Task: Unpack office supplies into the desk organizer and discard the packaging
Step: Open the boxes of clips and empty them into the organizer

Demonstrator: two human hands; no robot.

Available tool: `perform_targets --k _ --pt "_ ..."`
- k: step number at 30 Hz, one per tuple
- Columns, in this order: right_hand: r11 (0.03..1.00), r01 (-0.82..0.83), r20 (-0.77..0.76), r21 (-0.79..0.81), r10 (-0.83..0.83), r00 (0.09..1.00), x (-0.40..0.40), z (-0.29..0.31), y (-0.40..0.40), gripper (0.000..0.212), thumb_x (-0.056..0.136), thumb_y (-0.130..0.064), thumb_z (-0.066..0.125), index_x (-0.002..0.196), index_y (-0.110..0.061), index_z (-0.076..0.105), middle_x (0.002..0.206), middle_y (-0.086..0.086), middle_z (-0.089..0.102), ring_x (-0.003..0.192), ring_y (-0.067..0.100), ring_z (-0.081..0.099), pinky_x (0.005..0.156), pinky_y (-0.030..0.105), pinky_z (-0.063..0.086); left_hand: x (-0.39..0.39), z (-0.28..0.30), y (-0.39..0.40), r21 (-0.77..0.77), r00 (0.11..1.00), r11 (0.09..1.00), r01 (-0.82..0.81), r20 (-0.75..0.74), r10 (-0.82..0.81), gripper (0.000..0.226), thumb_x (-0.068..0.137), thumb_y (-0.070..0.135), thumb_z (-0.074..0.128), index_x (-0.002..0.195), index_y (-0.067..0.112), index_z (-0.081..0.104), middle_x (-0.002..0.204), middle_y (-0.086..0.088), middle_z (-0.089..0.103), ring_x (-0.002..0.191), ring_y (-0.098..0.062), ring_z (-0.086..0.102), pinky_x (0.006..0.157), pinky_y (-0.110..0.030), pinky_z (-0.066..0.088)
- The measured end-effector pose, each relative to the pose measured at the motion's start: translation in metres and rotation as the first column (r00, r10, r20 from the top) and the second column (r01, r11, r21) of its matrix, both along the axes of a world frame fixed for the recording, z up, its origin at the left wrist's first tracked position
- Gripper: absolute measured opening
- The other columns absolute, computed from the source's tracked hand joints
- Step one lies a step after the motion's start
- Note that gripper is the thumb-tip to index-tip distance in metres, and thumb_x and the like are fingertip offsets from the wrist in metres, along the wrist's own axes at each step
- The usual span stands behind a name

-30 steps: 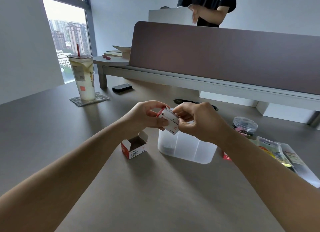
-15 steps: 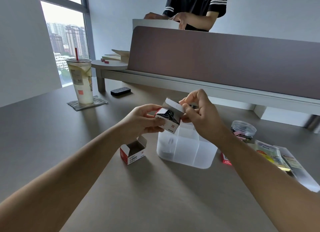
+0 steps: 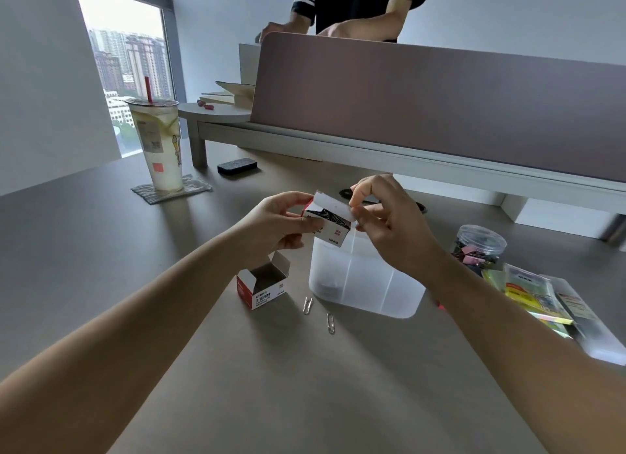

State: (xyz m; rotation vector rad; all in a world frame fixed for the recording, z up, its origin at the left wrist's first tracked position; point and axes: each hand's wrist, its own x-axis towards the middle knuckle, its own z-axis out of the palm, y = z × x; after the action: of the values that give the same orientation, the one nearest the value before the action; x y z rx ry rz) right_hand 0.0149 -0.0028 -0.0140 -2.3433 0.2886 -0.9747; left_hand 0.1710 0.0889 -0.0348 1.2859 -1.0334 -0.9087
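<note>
My left hand (image 3: pixel 276 223) holds a small red and white paper clip box (image 3: pixel 333 231) above the left rim of the translucent desk organizer (image 3: pixel 366 284). The box is open and dark clips show inside. My right hand (image 3: pixel 389 226) pinches the box's white lid flap. An open box of the same kind (image 3: pixel 262 286) stands on the desk left of the organizer. Two loose paper clips (image 3: pixel 307 305) lie on the desk in front of it.
A clear jar of coloured binder clips (image 3: pixel 479 247) and packs of sticky notes (image 3: pixel 538 294) lie at the right. A drink cup (image 3: pixel 157 145) on a coaster and a dark eraser (image 3: pixel 237 165) sit far left. Another person stands behind the desk divider (image 3: pixel 440 104).
My right hand has pulled the box's lid flap open, showing the clips inside. Two loose paper clips now lie on the desk. The view has shifted a little.
</note>
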Motion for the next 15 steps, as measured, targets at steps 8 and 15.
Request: perform_targets --k 8,15 --pt "0.997 0.008 0.001 -0.08 -0.008 1.0 -0.0056 -0.0052 0.0001 0.011 0.078 -0.006 0.063 0.078 -0.016 0.058 0.101 -0.004 0.045 0.09 0.007 0.05 0.071 0.012 0.048 -0.0027 0.0014 0.009 0.002 0.996 0.998 -0.059 -0.065 0.059 0.02 0.079 0.005 0.058 0.088 0.022 0.062 0.074 -0.01 0.065 0.045 -0.007 0.052 0.055 -0.018 0.051" --pt "0.98 -0.059 -0.018 0.187 0.064 0.998 -0.0026 -0.0047 -0.0009 0.025 0.086 -0.023 0.055 0.11 -0.03 0.057 0.106 -0.01 0.057 0.091 0.014 0.061 0.077 0.014 0.049 -0.0029 0.0009 0.0104 -0.02 0.992 0.999 0.033 -0.124 -0.035 0.032 0.063 0.012 0.063 0.094 0.02 0.06 0.069 -0.005 0.07 0.066 -0.019 0.055 0.06 -0.021 0.055"
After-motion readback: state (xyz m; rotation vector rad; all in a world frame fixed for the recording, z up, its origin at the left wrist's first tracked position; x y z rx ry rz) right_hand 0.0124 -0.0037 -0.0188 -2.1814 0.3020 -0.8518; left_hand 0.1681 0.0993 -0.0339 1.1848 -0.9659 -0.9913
